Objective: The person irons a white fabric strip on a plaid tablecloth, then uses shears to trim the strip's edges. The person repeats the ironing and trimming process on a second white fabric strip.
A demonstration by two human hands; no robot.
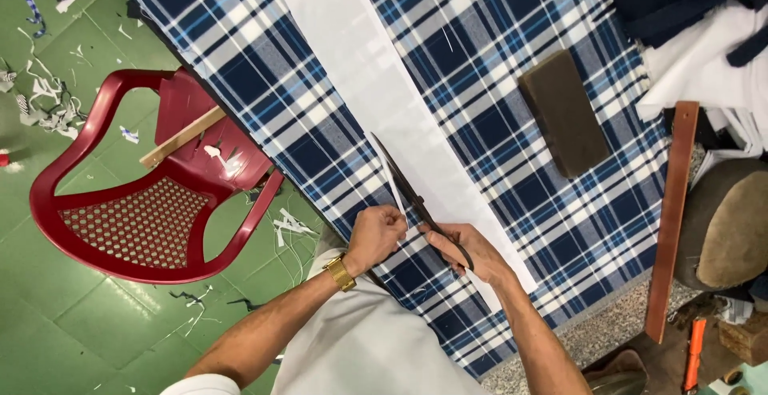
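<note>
Scissors (pixel 416 199): held in right hand (pixel 464 251), blades parted toward 11 o'clock, on white strip (pixel 384 91).
Left hand (pixel 374 235): pinching the strip's cut edge, at 9 o'clock of scissors.
Technique: hold strip taut on plaid cloth (pixel 512 35), long strokes.

The right hand (pixel 464 249) hides the scissors' (pixel 412 195) handles; the plaid cloth (pixel 496 59) and white strip (pixel 376 75) run off the top edge, an orange tool (pixel 693 355) off the bottom

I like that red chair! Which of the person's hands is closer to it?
The left hand is nearer the red chair; it pinches the white strip at the table edge. The right hand, holding the scissors, is farther along.
</note>
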